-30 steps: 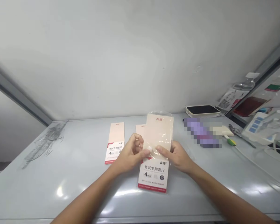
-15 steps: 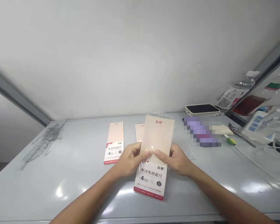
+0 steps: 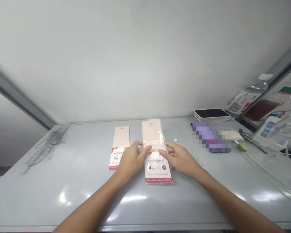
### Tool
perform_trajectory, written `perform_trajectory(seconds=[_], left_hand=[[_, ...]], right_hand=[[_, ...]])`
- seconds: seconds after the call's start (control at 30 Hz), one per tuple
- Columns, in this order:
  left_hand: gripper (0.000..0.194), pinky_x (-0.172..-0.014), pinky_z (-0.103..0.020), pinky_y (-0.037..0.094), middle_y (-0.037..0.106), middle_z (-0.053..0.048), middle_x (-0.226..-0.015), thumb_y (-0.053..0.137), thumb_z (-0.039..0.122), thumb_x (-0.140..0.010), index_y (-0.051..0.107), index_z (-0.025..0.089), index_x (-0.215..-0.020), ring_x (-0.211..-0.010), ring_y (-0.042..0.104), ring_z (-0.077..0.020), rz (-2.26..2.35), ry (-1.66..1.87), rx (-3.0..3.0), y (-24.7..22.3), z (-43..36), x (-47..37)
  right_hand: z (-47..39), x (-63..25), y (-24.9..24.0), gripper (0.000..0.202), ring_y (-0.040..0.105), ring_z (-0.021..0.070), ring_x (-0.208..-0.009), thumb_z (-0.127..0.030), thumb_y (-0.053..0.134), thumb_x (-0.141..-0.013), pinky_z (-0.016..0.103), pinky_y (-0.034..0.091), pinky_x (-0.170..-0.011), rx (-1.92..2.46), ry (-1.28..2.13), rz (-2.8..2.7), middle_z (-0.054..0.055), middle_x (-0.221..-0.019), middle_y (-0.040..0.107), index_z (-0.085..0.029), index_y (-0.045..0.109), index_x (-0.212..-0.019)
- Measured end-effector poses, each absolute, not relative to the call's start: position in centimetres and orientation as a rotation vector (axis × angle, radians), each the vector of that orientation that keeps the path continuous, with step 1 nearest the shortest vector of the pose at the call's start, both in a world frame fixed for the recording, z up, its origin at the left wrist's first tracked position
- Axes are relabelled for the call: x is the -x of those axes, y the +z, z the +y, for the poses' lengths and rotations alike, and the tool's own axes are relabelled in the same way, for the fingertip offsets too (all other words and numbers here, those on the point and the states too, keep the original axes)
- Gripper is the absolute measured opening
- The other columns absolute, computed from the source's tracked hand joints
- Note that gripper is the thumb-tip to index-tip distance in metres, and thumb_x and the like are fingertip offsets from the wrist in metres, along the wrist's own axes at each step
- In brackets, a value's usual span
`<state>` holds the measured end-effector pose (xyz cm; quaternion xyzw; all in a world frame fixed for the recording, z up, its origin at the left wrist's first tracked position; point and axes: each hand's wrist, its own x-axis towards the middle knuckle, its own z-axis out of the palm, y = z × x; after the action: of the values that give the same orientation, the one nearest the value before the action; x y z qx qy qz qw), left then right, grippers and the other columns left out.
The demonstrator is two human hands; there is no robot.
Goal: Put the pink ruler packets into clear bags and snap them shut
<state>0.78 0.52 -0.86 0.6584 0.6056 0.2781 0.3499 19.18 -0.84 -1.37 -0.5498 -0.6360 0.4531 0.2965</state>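
Packet point(image 3: 156, 145) pinched at both sides

My half-curled left hand point(image 3: 133, 158) and right hand point(image 3: 181, 158) grip it; a card point(image 3: 121, 137) lies left, table edge point(image 3: 145, 227) near.

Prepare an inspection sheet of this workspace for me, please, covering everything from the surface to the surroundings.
Surface: glossy grey tabletop with light reflections; dark sketch-like marking at the left.
Job's things: pink-and-white packet in clear film; similar card lying to its left, partly hidden.
Clutter: small white disc, dark-screened phone, pixelated purple item, clear bottle.
Grips: left grip and right grip hold the packet from opposite sides, thumbs on its front.
Cables: pale cable with a green-and-yellow section at the right, apart from the packet.
Surroundings: pale wall behind; grey frame bar at the left.
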Motion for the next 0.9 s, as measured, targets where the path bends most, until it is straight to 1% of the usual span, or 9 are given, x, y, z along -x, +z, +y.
perform_trajectory(seconds=[0.1,0.17,0.27,0.37,0.43,0.57,0.67,0.77,0.9], left_hand=[[0.057,-0.047,-0.025,0.033,0.058,0.001,-0.058,0.034,0.062,-0.077,0.047,0.023,-0.115,-0.057,0.056,-0.0178,1.728,0.577,-1.828,-0.5,1.1,-0.1],[0.056,-0.048,-0.026,0.033,0.06,0.0,-0.061,0.03,0.063,-0.078,0.047,0.024,-0.114,-0.059,0.057,-0.0187,1.806,0.49,-1.89,-0.2,1.6,0.7],[0.056,-0.052,-0.028,0.034,0.062,-0.003,-0.067,0.027,0.065,-0.077,0.049,0.023,-0.108,-0.065,0.058,-0.022,1.972,0.369,-1.954,0.3,2.8,2.3],[0.07,-0.056,-0.031,0.036,0.062,-0.01,-0.084,0.03,0.07,-0.072,0.04,0.016,-0.116,-0.078,0.058,-0.0279,2.221,0.277,-1.896,0.6,4.1,4.3],[0.076,-0.057,-0.032,0.037,0.059,-0.015,-0.096,0.036,0.073,-0.065,0.041,0.013,-0.113,-0.083,0.058,-0.0292,2.308,0.19,-1.829,0.7,4.8,5.5],[0.074,-0.055,-0.032,0.039,0.061,-0.013,-0.086,0.051,0.072,-0.052,0.049,0.013,-0.098,-0.075,0.059,-0.0288,2.336,-0.031,-1.623,0.8,5.6,6.8],[0.056,-0.054,-0.032,0.038,0.063,-0.01,-0.076,0.052,0.067,-0.056,0.053,0.017,-0.083,-0.068,0.06,-0.0268,2.238,-0.05,-1.653,0.5,5.8,7.0],[0.044,-0.054,-0.031,0.038,0.065,-0.01,-0.075,0.052,0.062,-0.059,0.053,0.02,-0.073,-0.067,0.06,-0.0252,2.19,-0.049,-1.677,0.4,5.7,6.9],[0.055,-0.053,-0.031,0.038,0.065,-0.011,-0.075,0.05,0.069,-0.056,0.053,0.018,-0.078,-0.065,0.06,-0.0257,2.253,0.005,-1.712,0.8,5.0,6.3]], right_hand=[[-0.5,-19.8,-1.3,0.048,0.058,0.0179,-0.063,-0.053,0.04,-0.08,0.03,0.044,-0.056,1.76,0.772,-1.835,0.002,-0.078,0.064,-0.023,0.05,-0.116],[-0.1,-20.5,-1.1,0.048,0.058,0.0175,-0.065,-0.053,0.038,-0.081,0.03,0.043,-0.06,1.845,0.598,-1.871,0.003,-0.085,0.063,-0.023,0.05,-0.116],[0.8,-22.0,-1.1,0.042,0.058,0.0181,-0.067,-0.051,0.036,-0.082,0.031,0.042,-0.061,1.947,0.422,-1.897,0.004,-0.089,0.063,-0.024,0.055,-0.106],[1.7,-23.9,-1.4,0.041,0.058,0.024,-0.078,-0.051,0.036,-0.081,0.034,0.04,-0.06,2.138,0.216,-1.875,0.008,-0.094,0.061,-0.021,0.055,-0.1],[2.1,-24.9,-1.7,0.046,0.056,0.0285,-0.086,-0.055,0.036,-0.079,0.035,0.04,-0.058,2.274,0.145,-1.845,0.012,-0.1,0.058,-0.017,0.054,-0.099],[2.3,-25.7,-2.1,0.051,0.056,0.0291,-0.084,-0.063,0.04,-0.072,0.034,0.038,-0.054,2.398,0.206,-1.891,0.014,-0.095,0.055,-0.015,0.053,-0.085],[2.2,-25.6,-2.0,0.052,0.057,0.0265,-0.075,-0.067,0.045,-0.066,0.032,0.037,-0.05,2.417,0.261,-1.893,0.013,-0.09,0.056,-0.017,0.049,-0.077],[2.3,-25.6,-1.9,0.05,0.056,0.0246,-0.064,-0.068,0.05,-0.061,0.031,0.035,-0.047,2.416,0.374,-1.868,0.009,-0.076,0.057,-0.019,0.045,-0.069],[2.5,-26.0,-2.0,0.046,0.053,0.0219,-0.055,-0.065,0.055,-0.059,0.031,0.033,-0.046,2.368,0.51,-1.831,0.005,-0.062,0.056,-0.021,0.041,-0.06]])
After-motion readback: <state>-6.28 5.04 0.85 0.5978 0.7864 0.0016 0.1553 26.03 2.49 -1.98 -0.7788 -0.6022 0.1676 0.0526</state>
